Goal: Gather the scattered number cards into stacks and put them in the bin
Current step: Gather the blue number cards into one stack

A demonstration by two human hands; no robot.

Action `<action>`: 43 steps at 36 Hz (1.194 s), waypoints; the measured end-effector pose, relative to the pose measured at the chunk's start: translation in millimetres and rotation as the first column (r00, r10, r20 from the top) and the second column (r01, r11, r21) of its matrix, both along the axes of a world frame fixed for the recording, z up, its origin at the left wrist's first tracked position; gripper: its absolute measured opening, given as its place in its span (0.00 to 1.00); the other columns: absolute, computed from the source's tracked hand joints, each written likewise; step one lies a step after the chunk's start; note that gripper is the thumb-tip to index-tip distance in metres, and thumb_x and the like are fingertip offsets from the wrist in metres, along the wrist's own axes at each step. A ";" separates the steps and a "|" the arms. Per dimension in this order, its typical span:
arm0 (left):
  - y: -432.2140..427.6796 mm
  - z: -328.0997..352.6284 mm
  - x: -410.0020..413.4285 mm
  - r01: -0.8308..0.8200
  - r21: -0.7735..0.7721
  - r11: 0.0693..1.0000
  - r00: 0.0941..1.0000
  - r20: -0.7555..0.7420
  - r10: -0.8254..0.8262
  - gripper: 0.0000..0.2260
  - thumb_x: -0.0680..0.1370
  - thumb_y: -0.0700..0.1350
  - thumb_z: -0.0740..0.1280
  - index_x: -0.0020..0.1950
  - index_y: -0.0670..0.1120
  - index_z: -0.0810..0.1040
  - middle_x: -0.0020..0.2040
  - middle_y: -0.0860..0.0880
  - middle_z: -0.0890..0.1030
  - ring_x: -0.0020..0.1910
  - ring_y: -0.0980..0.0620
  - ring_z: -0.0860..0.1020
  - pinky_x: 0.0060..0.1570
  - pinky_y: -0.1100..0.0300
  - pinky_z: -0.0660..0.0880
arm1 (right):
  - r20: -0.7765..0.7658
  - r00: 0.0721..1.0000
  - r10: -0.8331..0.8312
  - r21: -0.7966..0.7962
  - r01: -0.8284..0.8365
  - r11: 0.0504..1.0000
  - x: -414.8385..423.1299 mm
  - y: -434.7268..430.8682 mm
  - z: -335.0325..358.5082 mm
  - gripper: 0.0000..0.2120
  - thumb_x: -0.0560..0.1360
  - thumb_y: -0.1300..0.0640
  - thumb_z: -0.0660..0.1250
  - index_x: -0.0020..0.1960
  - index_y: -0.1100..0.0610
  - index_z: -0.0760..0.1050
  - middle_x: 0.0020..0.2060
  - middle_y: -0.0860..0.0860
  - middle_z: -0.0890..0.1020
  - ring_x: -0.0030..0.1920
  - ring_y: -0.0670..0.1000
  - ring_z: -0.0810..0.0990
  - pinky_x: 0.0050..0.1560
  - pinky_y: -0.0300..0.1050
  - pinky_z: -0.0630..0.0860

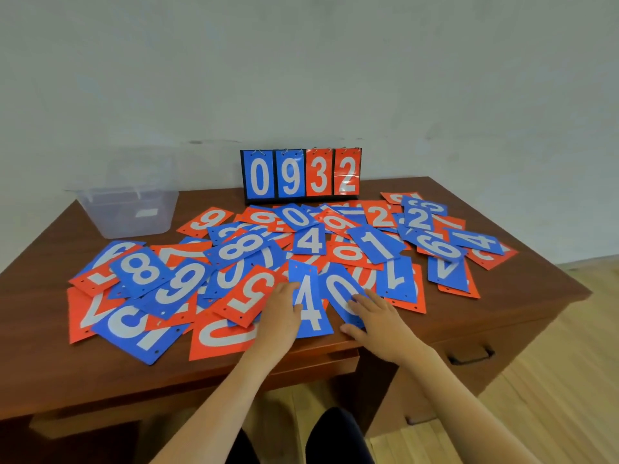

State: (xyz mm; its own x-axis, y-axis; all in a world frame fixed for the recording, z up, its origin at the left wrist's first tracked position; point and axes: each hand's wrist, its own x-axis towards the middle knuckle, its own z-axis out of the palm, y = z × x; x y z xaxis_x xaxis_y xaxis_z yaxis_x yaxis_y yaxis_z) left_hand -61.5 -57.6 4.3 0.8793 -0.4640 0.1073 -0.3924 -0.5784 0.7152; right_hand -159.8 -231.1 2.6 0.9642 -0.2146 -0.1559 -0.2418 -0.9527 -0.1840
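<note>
Left hand (280,311) lies flat, fingers extended, on the left edge of the blue "4" card (311,318), gripping nothing. Right hand (380,318) presses spread, straight fingers onto the blue "0" card (338,288) beside it. Remaining number cards (244,249) lie scattered and overlapping across the desk (50,363). The clear bin (134,212) stands at the far-left corner.

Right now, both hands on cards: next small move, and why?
Probably slide the blue 0 under the right hand onto the blue 4 under the left hand: they lie side by side, nearest, and no tidy stack exists yet.
</note>
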 end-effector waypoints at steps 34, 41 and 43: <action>-43.2 55.6 -28.6 0.261 -0.243 0.934 0.963 -0.006 -0.271 0.09 0.79 0.41 0.62 0.59 0.47 0.77 0.57 0.56 0.75 0.56 0.60 0.71 0.51 0.74 0.66 | 0.344 0.923 -0.173 0.357 0.042 0.933 -35.0 -53.3 122.3 0.12 0.71 0.56 0.73 0.51 0.51 0.72 0.49 0.53 0.79 0.49 0.54 0.78 0.48 0.49 0.78; -76.0 44.7 -27.3 0.265 -0.306 0.915 0.944 -0.110 -0.310 0.11 0.75 0.38 0.67 0.57 0.45 0.75 0.56 0.52 0.77 0.55 0.57 0.72 0.45 0.77 0.68 | 0.460 0.840 -0.289 0.442 0.066 0.895 -7.6 -69.2 93.9 0.13 0.70 0.59 0.74 0.49 0.53 0.70 0.42 0.52 0.78 0.41 0.48 0.75 0.40 0.34 0.72; -84.3 42.4 -22.6 0.256 -0.296 0.920 0.943 -0.131 -0.305 0.12 0.76 0.37 0.67 0.57 0.46 0.74 0.57 0.52 0.76 0.54 0.57 0.71 0.43 0.74 0.69 | 0.473 0.826 -0.307 0.452 0.072 0.889 2.0 -74.8 86.0 0.13 0.71 0.58 0.73 0.49 0.53 0.70 0.43 0.51 0.78 0.41 0.46 0.75 0.41 0.33 0.71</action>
